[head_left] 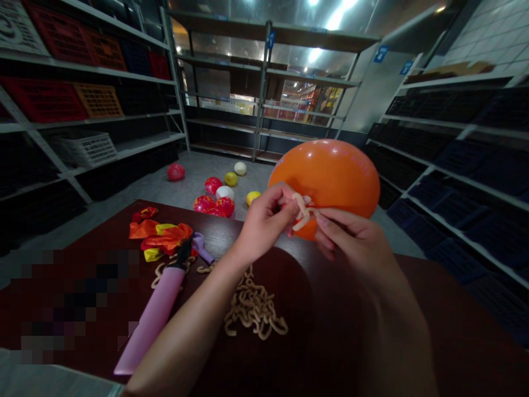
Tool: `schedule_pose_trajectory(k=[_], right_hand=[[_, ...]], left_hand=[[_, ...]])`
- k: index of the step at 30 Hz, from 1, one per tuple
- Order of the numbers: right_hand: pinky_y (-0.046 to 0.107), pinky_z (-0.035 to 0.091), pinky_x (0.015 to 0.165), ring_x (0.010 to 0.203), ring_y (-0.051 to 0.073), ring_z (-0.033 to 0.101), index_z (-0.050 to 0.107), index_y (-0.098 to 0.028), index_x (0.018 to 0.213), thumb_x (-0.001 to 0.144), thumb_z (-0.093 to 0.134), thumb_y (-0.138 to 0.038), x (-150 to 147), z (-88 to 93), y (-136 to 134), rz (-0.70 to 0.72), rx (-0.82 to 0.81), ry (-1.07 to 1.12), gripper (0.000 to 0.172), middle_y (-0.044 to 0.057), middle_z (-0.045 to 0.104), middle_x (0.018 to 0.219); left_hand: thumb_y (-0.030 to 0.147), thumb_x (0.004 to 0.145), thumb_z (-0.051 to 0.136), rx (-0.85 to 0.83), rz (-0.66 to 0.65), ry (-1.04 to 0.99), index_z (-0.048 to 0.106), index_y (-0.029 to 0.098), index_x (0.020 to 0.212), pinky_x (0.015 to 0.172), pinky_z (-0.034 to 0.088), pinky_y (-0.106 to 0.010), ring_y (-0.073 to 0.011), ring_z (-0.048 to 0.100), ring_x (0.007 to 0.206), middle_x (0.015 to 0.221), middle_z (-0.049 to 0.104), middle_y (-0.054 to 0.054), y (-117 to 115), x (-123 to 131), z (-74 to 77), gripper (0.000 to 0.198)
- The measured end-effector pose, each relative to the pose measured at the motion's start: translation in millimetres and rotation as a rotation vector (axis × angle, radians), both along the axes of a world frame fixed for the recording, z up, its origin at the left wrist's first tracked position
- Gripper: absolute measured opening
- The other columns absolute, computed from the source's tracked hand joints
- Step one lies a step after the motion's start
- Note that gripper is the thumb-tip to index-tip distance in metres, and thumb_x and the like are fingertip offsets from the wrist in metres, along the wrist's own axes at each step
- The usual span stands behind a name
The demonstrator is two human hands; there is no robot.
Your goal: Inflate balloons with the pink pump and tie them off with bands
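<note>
A large inflated orange balloon (330, 165) is just beyond my hands, above the table's far edge. Its neck is hidden by my fingers. My left hand (266, 220) is closed, with a beige rubber band (301, 212) looped at its fingertips. Thumb and forefinger of my right hand (351, 234) pinch the band's other end, to the right of the loop. Below my wrists lies a tangled pile of beige rubber bands (256, 306). A pink hand pump (152, 320) with a black nozzle end rests left of my left forearm.
Limp orange, red and yellow balloons (165, 237) lie on the dark table (330, 331), beside a limp purple balloon (202, 248). Several small inflated balloons (212, 184) are on the floor beyond. Shelves with crates (99, 99) line both sides; a metal rack (260, 82) stands behind.
</note>
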State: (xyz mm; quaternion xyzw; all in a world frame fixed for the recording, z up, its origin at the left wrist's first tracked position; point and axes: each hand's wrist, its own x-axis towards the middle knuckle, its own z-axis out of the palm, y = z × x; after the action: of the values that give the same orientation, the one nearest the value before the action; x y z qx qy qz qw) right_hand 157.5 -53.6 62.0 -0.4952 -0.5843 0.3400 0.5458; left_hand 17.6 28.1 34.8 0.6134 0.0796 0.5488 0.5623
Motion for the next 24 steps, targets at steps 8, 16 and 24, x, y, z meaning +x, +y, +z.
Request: schedule_pose_trajectory(k=[8, 16, 24], right_hand=[[0.021, 0.029, 0.04, 0.042, 0.006, 0.04, 0.074, -0.019, 0.099, 0.084, 0.07, -0.04, -9, 0.8, -3, -0.026, 0.018, 0.025, 0.025, -0.008, 0.047, 0.05], [0.019, 0.031, 0.037, 0.04, 0.006, 0.04, 0.071, -0.02, 0.098, 0.082, 0.071, -0.035, -14, 3.1, -5, 0.025, -0.012, -0.053, 0.022, -0.008, 0.052, 0.051], [0.021, 0.033, 0.04, 0.04, 0.006, 0.04, 0.068, -0.02, 0.084, 0.086, 0.069, -0.036, -29, -1.4, -4, -0.086, 0.099, -0.087, 0.016, -0.007, 0.051, 0.049]], left_hand=[[0.047, 0.083, 0.074, 0.041, 0.072, 0.003, 0.067, 0.015, 0.08, 0.043, 0.045, -0.019, -0.0066, 0.053, 0.044, 0.064, 0.064, 0.001, -5, -7, 6.1, 0.033], [0.044, 0.081, 0.076, -0.019, 0.067, 0.105, 0.078, 0.017, 0.083, 0.036, 0.038, -0.019, -0.0057, 0.048, 0.04, 0.064, 0.067, -0.001, -11, -14, 15.3, 0.027], [0.037, 0.085, 0.074, -0.101, 0.231, 0.01, 0.063, 0.022, 0.11, 0.036, 0.032, -0.019, -0.006, 0.039, 0.036, 0.052, 0.051, 0.008, -18, -2, 15.7, 0.031]])
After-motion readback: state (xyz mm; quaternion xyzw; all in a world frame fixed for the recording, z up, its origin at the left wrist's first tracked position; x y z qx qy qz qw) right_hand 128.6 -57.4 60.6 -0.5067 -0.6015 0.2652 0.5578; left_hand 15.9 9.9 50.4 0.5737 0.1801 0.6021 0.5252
